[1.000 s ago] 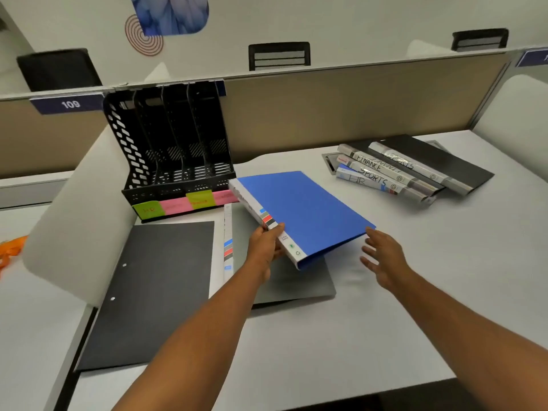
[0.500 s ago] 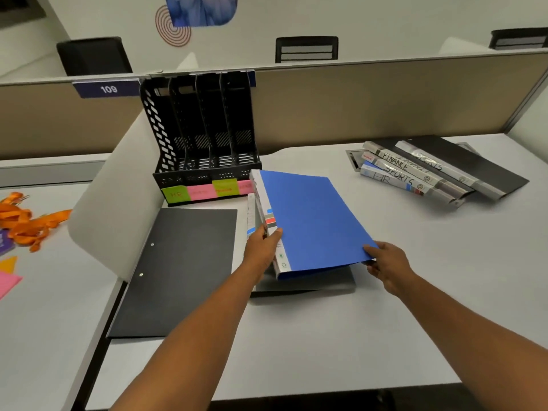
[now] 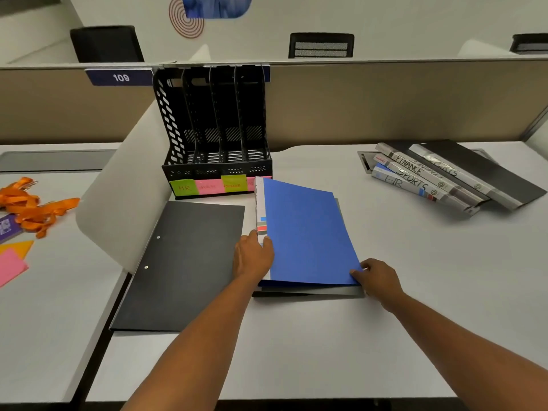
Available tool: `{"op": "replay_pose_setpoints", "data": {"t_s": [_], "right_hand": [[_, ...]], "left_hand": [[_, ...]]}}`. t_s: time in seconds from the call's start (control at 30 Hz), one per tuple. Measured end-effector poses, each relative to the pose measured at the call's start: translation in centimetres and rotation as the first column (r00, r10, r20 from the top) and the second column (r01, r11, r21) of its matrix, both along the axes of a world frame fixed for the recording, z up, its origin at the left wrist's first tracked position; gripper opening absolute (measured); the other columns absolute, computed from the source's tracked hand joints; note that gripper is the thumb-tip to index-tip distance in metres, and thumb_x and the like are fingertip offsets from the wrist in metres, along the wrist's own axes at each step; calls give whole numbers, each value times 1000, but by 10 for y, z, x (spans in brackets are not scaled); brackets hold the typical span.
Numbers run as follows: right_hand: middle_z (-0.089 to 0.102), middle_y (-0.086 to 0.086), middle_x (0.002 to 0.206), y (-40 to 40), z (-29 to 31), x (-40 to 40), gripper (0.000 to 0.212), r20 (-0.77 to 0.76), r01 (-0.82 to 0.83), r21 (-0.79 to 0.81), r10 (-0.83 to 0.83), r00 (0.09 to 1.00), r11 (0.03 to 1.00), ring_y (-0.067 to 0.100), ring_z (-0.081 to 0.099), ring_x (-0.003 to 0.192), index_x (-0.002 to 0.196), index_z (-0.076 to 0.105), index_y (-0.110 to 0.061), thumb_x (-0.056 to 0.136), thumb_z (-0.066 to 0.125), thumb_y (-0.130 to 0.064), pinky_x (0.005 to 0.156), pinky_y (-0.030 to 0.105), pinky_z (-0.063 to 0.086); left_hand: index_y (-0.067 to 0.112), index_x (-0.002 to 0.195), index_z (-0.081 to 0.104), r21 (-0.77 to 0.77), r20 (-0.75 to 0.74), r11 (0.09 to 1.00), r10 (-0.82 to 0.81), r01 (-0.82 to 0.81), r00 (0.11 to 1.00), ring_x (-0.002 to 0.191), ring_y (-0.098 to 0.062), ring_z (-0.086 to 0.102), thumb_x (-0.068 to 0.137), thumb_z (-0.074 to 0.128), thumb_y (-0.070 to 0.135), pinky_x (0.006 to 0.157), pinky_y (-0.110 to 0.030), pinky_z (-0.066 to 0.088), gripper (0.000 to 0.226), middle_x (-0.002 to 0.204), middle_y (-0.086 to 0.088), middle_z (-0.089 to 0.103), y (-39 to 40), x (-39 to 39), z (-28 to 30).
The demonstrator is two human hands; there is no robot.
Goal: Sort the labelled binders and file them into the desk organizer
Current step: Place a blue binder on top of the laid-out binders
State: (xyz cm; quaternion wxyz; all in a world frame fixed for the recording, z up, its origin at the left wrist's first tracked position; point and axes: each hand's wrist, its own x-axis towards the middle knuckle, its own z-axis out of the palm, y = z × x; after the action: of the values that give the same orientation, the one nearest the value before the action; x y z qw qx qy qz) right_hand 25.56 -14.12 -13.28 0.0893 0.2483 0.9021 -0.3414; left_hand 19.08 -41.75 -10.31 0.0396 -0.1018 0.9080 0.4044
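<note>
A blue binder (image 3: 305,232) with a white spine lies on top of a grey binder (image 3: 311,292) in the middle of the desk. My left hand (image 3: 252,256) grips the blue binder's spine near its lower end. My right hand (image 3: 376,277) pinches its near right corner. The black desk organizer (image 3: 213,126) stands behind, its slots bare, with green and pink sticky labels (image 3: 207,186) along its front; one reads HR. A pile of labelled binders (image 3: 439,179), marked FINANCE, SPORTS and HR, lies at the right rear.
A black folder (image 3: 184,262) lies flat left of the blue binder. A curved white divider (image 3: 124,197) stands at the desk's left edge. Orange lanyards (image 3: 29,206) and coloured paper (image 3: 12,262) lie on the neighbouring desk. A tan partition (image 3: 385,102) runs behind.
The blue binder has swung round, its spine now pointing at the organizer, and come down over the grey binder. My right hand went from open beside it to pinching its near right corner.
</note>
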Motion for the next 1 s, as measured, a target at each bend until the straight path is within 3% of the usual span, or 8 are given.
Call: {"op": "replay_pose_setpoints", "data": {"t_s": [0.1,0.17,0.3,0.47,0.6,0.7,0.83,1.0], "right_hand": [[72,10,80,7,6,-8,32,110,-26,-29,29,993,999,24,65,68,88,67,-4,82,72,-34,70,37,56],[72,11,78,10,12,-14,32,186,-39,-74,52,981,997,27,69,69,87,68,-2,81,75,-33,73,39,59],[70,5,88,4,11,-12,21,106,-52,-48,57,993,997,25,70,79,92,61,-19,81,74,-33,78,40,59],[67,1,90,-1,4,-7,17,84,-71,-23,72,994,997,22,65,83,96,61,-18,81,67,-24,76,36,53],[66,0,92,10,6,-9,19,50,-40,-33,42,998,999,21,65,84,101,61,-21,84,68,-28,79,36,55],[67,0,93,23,7,-9,19,4,-11,-62,12,1000,998,20,66,86,100,62,-22,85,69,-31,82,40,57],[69,2,87,45,9,-9,12,-43,16,-103,-21,999,995,24,67,83,90,66,-15,86,65,-26,78,42,58],[69,5,80,84,16,-14,16,-106,45,-107,-56,993,993,26,67,78,81,65,-7,86,61,-22,67,39,55]], "left_hand": [[17,122,59,-24,-16,999,20,-21,1000,105,-25,59,97,50,40,89,-43,55,35,120,-5,54,-4,-2,3],[16,120,61,-27,-7,999,38,-38,999,102,-24,60,95,53,40,87,-41,55,35,121,-5,53,-8,-4,6],[17,130,54,-13,-1,999,33,-34,999,102,-22,59,94,54,40,86,-38,53,43,125,-4,53,-10,-10,7],[15,141,43,-86,-92,996,-1,-7,996,114,-24,54,93,57,34,87,-36,51,53,135,-5,46,-3,-18,17],[17,138,50,-214,-247,974,-128,75,960,129,-25,40,90,56,27,105,-43,39,50,143,-2,44,12,-28,24],[16,128,60,-266,-285,945,-265,190,921,137,-24,34,91,57,23,110,-42,33,38,144,-4,45,34,-33,25],[16,119,66,-249,-321,911,-399,330,859,136,-23,37,92,58,22,108,-36,35,29,140,-4,51,73,-35,23],[13,117,68,-236,-290,861,-504,450,813,129,-17,42,97,54,22,93,-20,34,27,130,0,57,127,-39,28]]}}
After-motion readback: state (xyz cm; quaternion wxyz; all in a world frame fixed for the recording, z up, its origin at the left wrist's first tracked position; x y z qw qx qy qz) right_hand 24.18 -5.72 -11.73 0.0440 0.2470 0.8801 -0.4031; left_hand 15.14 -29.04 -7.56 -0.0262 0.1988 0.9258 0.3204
